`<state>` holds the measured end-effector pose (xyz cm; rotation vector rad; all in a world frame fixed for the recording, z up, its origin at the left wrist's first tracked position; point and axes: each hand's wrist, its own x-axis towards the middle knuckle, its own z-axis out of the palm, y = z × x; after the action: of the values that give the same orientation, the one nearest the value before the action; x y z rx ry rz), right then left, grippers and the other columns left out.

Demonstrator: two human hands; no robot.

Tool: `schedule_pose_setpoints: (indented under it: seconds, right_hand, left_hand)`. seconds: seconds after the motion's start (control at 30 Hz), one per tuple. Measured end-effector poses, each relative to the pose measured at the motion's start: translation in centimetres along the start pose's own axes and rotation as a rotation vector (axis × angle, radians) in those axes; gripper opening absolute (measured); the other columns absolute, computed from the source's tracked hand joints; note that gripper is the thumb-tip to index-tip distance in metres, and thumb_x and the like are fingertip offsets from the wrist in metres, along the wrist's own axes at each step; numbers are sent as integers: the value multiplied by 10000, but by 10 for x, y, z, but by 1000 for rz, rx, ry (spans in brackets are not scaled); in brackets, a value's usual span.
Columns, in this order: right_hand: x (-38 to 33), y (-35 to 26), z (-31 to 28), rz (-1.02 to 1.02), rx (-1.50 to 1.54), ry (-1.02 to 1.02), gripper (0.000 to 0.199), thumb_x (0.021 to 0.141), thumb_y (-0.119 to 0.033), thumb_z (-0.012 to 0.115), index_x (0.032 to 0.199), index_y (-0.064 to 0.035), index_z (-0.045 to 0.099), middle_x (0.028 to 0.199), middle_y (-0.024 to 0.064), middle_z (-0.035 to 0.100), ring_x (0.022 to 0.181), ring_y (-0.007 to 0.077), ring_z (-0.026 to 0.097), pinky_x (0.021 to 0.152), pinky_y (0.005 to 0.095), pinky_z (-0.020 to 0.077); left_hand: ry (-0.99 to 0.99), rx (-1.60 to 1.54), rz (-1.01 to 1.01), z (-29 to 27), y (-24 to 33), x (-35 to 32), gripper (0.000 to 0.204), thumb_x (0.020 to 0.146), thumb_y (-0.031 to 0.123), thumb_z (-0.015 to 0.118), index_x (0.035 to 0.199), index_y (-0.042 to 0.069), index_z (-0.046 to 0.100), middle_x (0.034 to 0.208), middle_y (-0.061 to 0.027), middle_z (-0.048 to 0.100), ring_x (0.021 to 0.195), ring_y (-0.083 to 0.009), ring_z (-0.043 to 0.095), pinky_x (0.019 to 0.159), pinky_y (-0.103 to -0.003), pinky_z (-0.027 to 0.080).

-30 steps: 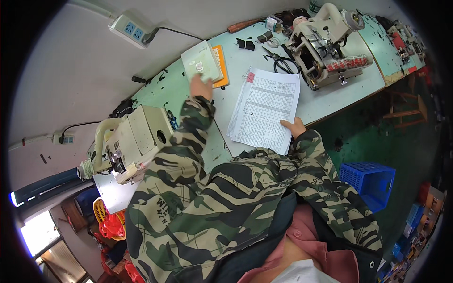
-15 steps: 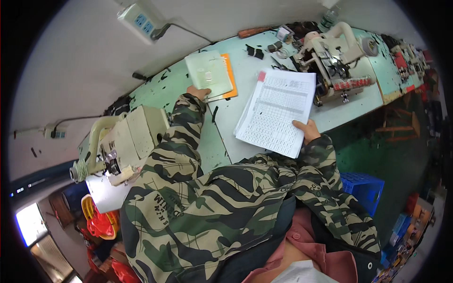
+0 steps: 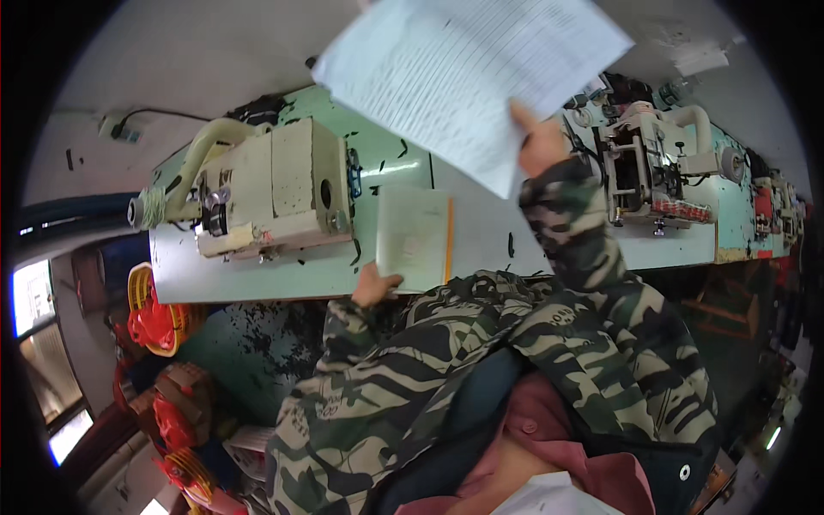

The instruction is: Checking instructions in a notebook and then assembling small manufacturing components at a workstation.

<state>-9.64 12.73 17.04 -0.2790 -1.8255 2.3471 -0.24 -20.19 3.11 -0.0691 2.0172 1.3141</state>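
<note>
My right hand (image 3: 542,142), raised over the table, pinches the lower right edge of a stack of printed sheets (image 3: 472,77). The sheets are lifted and tilted, and their top runs out of view. At their upper left corner a small skin-toned patch shows, too little to tell whose. By the table's front edge, my left hand (image 3: 375,285) is closed on the lower left corner of a pale green notebook (image 3: 408,240), thumb on top. An orange booklet (image 3: 450,240) shows as a strip along the notebook's right side.
A cream sewing machine (image 3: 292,193) stands left of the notebook, another machine (image 3: 639,163) to the right. Dark scraps (image 3: 511,245) lie on the pale table (image 3: 472,215). Yellow and red baskets (image 3: 159,318) are at the lower left, a wooden stool (image 3: 730,305) under the table's right part.
My right hand has raised the sheets off the table, up and away. My left hand has drawn the notebook and orange booklet to the front edge. The view has turned left.
</note>
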Motion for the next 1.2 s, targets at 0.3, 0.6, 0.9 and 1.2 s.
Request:
schedule_pose_setpoints:
  seconds: [0.3,0.6,0.9,1.2]
  right_hand:
    - [-122,106,-182,807,-283,-99,364,781,-57,571,1113,77,509,1005,165,598,889,237,595,785,328,483]
    - [-101,-6,-82,306,81,204,360,821,-129,565,1108,79,506,1024,153,590,910,202,568,813,314,441]
    - [21,155,34,699,391,75,342,816,-151,579,1083,32,468,998,137,563,872,260,588,701,386,508]
    - [-26,120,-19,787,430,-127,512,850,-368,531,1199,-6,436,1085,132,541,961,216,558,796,346,481]
  left_hand:
    - [-3,-3,-64,-68,29,-131,433,647,35,634,1056,-52,522,900,-102,609,814,-146,562,739,-281,455]
    - [-7,-882,329,-77,84,-52,584,692,51,610,1220,-24,373,1137,-126,531,1038,-267,536,897,-378,438]
    - [-19,-915,316,-53,92,-28,556,724,65,589,1228,-4,364,1136,-127,516,1029,-261,529,886,-392,441]
    - [-204,-737,129,-6,66,68,475,730,55,594,1161,-64,434,1077,-143,561,967,-236,561,843,-329,450]
